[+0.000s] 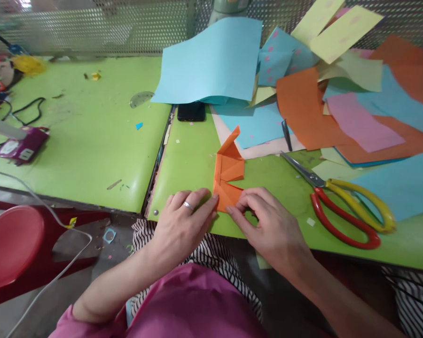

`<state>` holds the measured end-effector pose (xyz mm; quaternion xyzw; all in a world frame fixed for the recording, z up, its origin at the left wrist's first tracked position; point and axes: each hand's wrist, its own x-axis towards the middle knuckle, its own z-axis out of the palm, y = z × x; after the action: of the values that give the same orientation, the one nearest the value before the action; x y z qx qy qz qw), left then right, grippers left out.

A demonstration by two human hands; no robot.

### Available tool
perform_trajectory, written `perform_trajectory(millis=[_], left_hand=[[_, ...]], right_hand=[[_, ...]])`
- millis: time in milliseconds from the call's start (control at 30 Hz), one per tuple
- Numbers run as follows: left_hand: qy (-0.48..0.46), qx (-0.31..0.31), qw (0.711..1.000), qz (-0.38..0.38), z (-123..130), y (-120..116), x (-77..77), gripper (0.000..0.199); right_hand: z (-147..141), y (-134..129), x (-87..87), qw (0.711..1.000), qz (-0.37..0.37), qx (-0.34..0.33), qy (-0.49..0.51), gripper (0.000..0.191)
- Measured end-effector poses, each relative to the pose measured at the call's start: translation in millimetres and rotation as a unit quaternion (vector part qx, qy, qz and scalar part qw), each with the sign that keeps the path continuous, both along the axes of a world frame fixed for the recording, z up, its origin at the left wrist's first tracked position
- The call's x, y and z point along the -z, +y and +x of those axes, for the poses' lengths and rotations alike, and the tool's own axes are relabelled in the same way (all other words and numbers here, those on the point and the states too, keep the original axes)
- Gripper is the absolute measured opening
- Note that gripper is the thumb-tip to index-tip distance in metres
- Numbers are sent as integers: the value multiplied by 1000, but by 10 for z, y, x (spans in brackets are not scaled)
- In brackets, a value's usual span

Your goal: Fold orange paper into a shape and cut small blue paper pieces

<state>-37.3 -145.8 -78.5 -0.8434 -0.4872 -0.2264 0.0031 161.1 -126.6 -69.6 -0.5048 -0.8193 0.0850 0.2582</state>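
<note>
A folded piece of orange paper [231,168] lies on the green table [183,162] near its front edge, with one narrow flap sticking up at the far end. My left hand [186,220], wearing a ring, rests beside it, fingers together and fingertips pressing on the paper's near left corner. On the near right side, my right hand [268,218] pinches the paper's edge between thumb and curled fingers. Large scissors [319,180] with one red and one yellow handle lie to the right of my right hand.
Blue, orange, pink and yellow paper sheets [211,61] pile up at the back right. A black phone [191,112] and dark tweezers [286,135] lie near them. At the left are a purple power adapter [24,144], cables and a red stool [14,246].
</note>
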Motion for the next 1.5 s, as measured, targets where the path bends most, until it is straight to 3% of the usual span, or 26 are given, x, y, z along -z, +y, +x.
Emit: perform_trajectory(millis=[233, 533, 767, 933, 1033, 1100, 1167, 1267, 1367, 1500], left_hand=[[64, 112, 989, 68, -102, -74, 87, 45], [75, 103, 990, 62, -108, -127, 161, 54], [92, 84, 988, 88, -83, -152, 219, 49], [-21, 92, 994, 63, -95, -122, 102, 49], [-88, 35, 995, 38, -140, -58, -54, 41], [-94, 15, 995, 14, -170, 23, -177, 41], [-89, 48, 995, -21, -191, 136, -297, 46], [-88, 91, 991, -41, -215, 350, -445, 51], [-100, 113, 988, -23, -233, 584, -544, 34], [-108, 147, 982, -52, -205, 850, -599, 9]], right_hand=[[5, 8, 12, 1000, -19, 1, 5, 23], [8, 5, -7, 1000, -16, -3, 7, 23], [21, 4, 12, 1000, -11, 2, 7, 23], [71, -48, 20, 999, 0, -23, 25, 18], [80, -67, 1, 999, -21, -38, 29, 31], [81, -61, -25, 994, -68, -46, 71, 26], [92, -35, -51, 977, -133, -35, 165, 18], [139, 34, -90, 908, -211, -16, 363, 25], [217, 118, -142, 847, -267, -14, 460, 36], [345, 192, -208, 855, -308, 22, 417, 34]])
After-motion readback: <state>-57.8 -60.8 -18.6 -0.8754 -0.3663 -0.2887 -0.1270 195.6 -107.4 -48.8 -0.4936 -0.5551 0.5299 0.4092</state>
